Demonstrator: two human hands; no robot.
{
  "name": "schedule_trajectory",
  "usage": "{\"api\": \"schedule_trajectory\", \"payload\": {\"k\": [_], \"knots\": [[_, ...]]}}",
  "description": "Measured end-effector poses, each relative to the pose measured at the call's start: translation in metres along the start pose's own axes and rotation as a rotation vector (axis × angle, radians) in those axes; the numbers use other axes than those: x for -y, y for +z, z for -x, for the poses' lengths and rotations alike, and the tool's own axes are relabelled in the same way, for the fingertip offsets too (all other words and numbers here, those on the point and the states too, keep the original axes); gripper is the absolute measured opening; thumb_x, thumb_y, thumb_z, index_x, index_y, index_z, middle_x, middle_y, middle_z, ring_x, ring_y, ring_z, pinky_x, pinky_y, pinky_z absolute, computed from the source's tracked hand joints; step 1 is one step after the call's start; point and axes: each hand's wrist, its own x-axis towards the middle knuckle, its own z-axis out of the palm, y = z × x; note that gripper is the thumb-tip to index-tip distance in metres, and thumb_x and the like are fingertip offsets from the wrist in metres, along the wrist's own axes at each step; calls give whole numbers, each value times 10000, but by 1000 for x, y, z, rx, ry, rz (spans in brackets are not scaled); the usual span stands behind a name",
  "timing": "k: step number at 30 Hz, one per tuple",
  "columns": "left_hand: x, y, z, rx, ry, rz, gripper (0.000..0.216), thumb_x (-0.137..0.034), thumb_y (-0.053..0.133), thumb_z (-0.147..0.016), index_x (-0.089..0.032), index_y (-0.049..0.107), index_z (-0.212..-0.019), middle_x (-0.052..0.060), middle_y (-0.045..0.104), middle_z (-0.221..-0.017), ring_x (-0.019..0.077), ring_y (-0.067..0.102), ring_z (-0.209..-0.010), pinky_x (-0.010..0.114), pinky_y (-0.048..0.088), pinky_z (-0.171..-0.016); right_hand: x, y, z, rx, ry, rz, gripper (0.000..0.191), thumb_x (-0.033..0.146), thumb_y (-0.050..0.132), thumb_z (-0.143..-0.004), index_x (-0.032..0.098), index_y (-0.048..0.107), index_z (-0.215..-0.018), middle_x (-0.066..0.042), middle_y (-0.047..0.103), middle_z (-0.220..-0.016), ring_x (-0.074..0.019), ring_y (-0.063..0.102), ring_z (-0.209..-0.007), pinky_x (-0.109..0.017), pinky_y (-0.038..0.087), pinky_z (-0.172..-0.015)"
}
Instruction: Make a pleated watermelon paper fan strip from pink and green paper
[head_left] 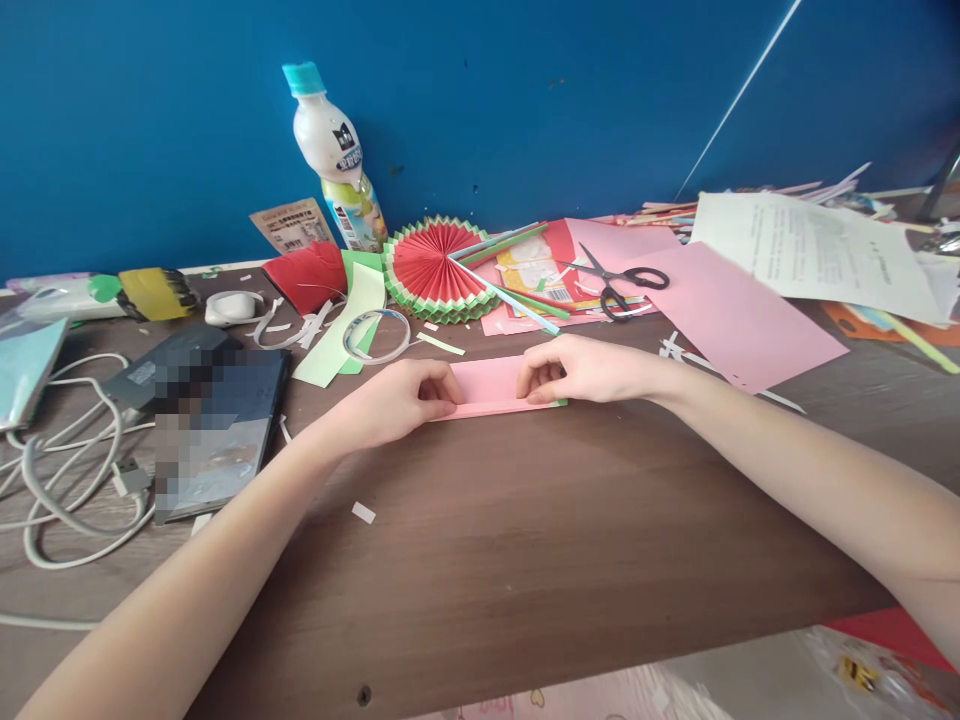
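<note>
A pink paper strip point(489, 378) lies on the brown table, its near edge folded up into a narrow band. A bit of green shows at its right end. My left hand point(405, 398) pinches the left end of the fold between thumb and fingers. At the right end my right hand point(574, 368) pinches the same fold with curled fingers. Just behind the strip are a roll of clear tape point(377, 336) and a red, white and green pleated paper fan point(439, 270). Black-handled scissors point(616, 280) lie open beyond my right hand.
Pink sheets point(750, 320) and a printed page point(810, 250) lie at the right. A bottle point(330, 150) stands by the blue wall. At the left are a dark phone-like device point(244, 420), white cables point(71, 500) and an earbud case point(234, 307). A paper scrap point(364, 513) lies nearer.
</note>
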Motion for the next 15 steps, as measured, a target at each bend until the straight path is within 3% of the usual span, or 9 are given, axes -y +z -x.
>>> {"api": "schedule_trajectory", "payload": {"k": [15], "knots": [[1, 1, -1, 26, -17, 13, 99, -268, 559, -709, -179, 584, -746, -26, 587, -674, 112, 512, -601, 217, 389, -552, 1, 5, 1, -36, -12, 58, 129, 213, 542, -749, 180, 616, -850, -17, 644, -832, -121, 571, -702, -231, 415, -585]]}}
